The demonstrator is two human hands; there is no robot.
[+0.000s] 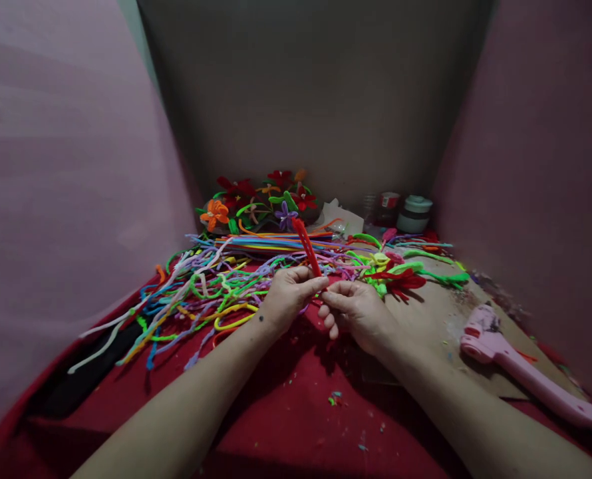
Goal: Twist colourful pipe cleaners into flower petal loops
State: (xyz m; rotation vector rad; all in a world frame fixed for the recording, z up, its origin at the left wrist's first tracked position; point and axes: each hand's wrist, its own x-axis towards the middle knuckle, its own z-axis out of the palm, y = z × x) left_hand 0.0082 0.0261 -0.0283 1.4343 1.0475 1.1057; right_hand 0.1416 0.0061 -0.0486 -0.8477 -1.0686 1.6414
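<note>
My left hand [289, 293] is closed in a pinch on a red pipe cleaner [306, 246] that sticks up and away from the fingers as a folded loop. My right hand [358, 307] sits close beside it, fingers curled and pinched at the lower end of the same red pipe cleaner. Both hands hover over a red cloth [286, 406]. Just beyond them lies a tangled heap of coloured pipe cleaners [211, 286].
Finished pipe-cleaner flowers [261, 199] stand at the back. A red and green flower [398, 276] lies right of my hands. A pink glue gun [515, 362] rests on brown cardboard [440, 313]. Small jars [413, 213] sit at the back right. Walls close in on both sides.
</note>
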